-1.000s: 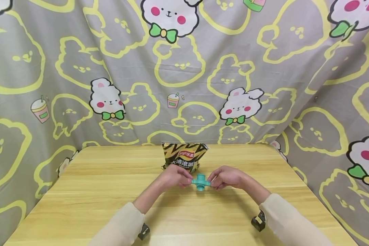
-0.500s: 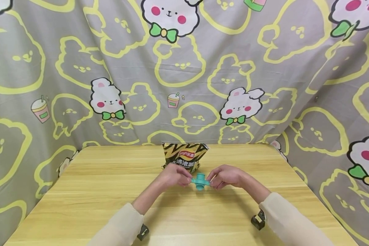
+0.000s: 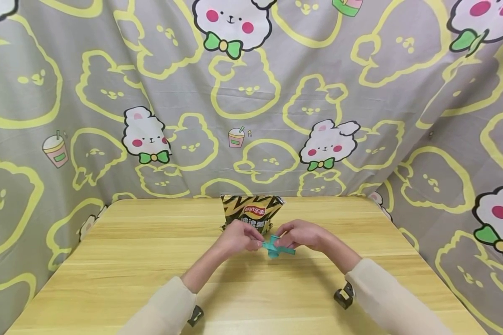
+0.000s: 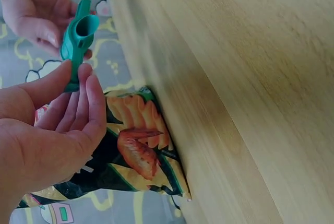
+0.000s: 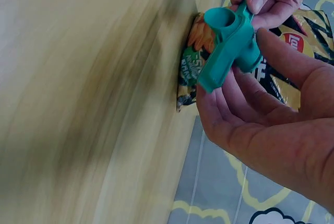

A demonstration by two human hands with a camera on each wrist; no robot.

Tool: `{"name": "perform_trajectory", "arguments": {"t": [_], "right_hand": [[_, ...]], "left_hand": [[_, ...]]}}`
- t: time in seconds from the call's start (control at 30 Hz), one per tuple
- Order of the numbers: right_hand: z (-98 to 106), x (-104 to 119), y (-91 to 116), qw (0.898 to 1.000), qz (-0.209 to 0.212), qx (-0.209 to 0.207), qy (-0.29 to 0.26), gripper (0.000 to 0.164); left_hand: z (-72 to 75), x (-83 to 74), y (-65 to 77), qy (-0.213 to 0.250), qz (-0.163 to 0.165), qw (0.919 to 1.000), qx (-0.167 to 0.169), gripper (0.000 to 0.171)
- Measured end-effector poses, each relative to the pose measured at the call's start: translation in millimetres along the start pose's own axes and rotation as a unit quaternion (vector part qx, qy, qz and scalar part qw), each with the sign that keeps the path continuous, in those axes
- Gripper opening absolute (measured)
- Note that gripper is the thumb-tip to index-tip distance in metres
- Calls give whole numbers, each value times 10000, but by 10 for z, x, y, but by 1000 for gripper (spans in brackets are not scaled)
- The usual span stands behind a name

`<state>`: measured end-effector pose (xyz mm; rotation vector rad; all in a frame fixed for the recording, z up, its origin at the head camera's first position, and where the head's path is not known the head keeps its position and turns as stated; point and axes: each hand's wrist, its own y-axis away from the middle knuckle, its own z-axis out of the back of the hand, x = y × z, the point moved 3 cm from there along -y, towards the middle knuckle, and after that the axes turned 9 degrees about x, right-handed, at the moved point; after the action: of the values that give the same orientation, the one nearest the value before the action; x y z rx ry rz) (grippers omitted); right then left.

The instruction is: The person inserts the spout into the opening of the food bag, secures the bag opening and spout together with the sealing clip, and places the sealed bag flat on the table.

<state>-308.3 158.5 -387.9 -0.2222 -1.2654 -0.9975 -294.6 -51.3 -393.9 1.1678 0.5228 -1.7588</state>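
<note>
A teal plastic bag clip with a round pour spout (image 3: 273, 251) is held above the table, in front of a black-and-yellow chip bag (image 3: 251, 209). My left hand (image 3: 237, 238) pinches one end of the clip between thumb and fingers, clearly so in the left wrist view. At the clip's round middle part, the thumb and fingers of my right hand (image 3: 302, 234) hold it; the far bar end (image 5: 213, 80) juts out free in the right wrist view. The spout's open mouth (image 4: 86, 25) shows in the left wrist view. Both hands partly cover the chip bag.
The light wooden table (image 3: 121, 260) spreads around both forearms. The chip bag stands upright just behind the hands. A grey curtain (image 3: 251, 100) with cartoon prints hangs behind the table and along its sides. Black wrist cameras (image 3: 343, 296) sit under the sleeves.
My right hand has slid left and slightly up, from the clip's right end to its middle part. That right end is now uncovered. The left hand keeps its pinch; the chip bag has not moved.
</note>
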Motion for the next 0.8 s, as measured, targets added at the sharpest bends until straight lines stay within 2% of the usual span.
{"name": "perform_trajectory", "arguments": {"t": [0.4, 0.8], "right_hand": [[-35, 141, -47, 9991, 280, -228, 224, 28], [-33, 114, -44, 9989, 336, -330, -84, 26]], "left_hand": [[12, -27, 23, -3, 4, 9999, -133, 7], [36, 21, 69, -36, 10, 10000, 53, 8]]}}
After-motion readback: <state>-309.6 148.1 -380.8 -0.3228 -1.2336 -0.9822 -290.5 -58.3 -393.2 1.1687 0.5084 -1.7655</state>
